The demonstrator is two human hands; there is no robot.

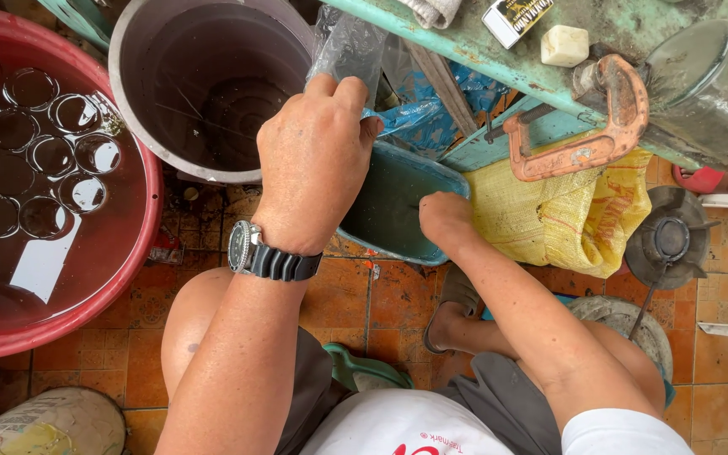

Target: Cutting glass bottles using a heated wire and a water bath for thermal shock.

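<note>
A clear plastic bag (349,46) hangs upright, crumpled, over a teal basin (393,206) which stands tilted on the floor.

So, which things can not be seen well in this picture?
- Head view: right hand reaches into the teal tub; its fingers are hidden by the wrist.
- What the tub holds: too dark to tell.
- Clear plastic bag in the left hand: contents unclear.
- Red basin: cut off by the left edge.
</note>
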